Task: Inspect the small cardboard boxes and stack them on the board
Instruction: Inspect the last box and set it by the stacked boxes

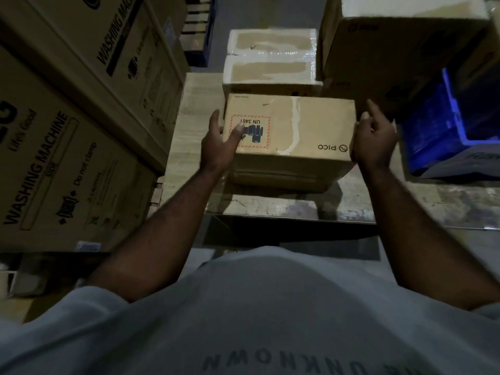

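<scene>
A small brown cardboard box (297,125) marked PICO, with a red-bordered UN 3481 label, sits on top of another box (281,177) on the pale wooden board (189,125). My left hand (220,143) grips its left end, thumb lying on the top over the label. My right hand (372,143) presses against its right end with the index finger raised off the box. Behind it stands a second small box (270,60) with white tape and torn patches on its top.
Large washing-machine cartons (67,131) wall in the left side. A big brown carton (400,50) stands at the back right, and a blue plastic crate (446,125) sits to the right. The board's front edge (284,209) is scuffed, with dark floor below it.
</scene>
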Demonstrator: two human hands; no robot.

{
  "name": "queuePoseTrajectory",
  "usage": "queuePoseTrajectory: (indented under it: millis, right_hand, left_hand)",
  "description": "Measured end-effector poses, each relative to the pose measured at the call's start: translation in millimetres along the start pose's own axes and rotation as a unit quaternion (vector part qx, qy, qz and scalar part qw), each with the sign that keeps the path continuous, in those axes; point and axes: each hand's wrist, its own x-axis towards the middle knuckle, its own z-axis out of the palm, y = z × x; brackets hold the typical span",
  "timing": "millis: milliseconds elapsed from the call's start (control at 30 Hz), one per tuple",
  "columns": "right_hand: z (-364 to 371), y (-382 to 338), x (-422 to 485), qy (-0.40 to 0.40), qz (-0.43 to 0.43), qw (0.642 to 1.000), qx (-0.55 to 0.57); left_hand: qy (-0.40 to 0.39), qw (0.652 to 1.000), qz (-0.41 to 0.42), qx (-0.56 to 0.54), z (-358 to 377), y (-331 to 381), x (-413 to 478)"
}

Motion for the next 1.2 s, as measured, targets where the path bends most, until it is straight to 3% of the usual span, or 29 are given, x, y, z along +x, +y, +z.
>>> queuePoseTrajectory:
  millis: [67,167,267,433,600,800,900,1033,1200]
  right_hand:
    - [-10,7,-22,0.009,-0.033,0.999,0.018]
    - [-17,29,-57,-0.049,-0.082,0.995,0.035]
    - [-13,52,-79,-0.115,-0.056,0.992,0.021]
    - [-4,58,-77,-0.158,-0.007,0.987,-0.002]
    - [-4,46,-63,-0.132,-0.014,0.991,-0.019]
    - [-12,18,-46,-0.029,-0.087,0.992,-0.086]
    - [-8,4,-40,0.004,-0.071,0.991,-0.111]
    - [-1,7,-35,-0.045,-0.045,0.992,-0.113]
    - [8,33,-38,-0.097,-0.023,0.984,-0.150]
  left_hand:
    - [-0.021,1.000,0.021,-0.004,-2,-21,-19]
    - [-0.049,0.999,0.001,0.002,-1,-51,-37]
    - [-0.090,0.994,-0.064,-0.010,7,-63,-46]
    - [-0.097,0.987,-0.117,0.051,13,-61,-39]
    - [-0.056,0.992,-0.071,0.088,13,-46,-25]
    - [0.026,0.989,0.031,0.144,12,-22,-17]
    - [0.052,0.984,0.059,0.161,14,-15,-14]
    - [0.048,0.980,0.047,0.187,17,-18,-9]
    - [-0.040,0.973,-0.007,0.229,19,-35,-4]
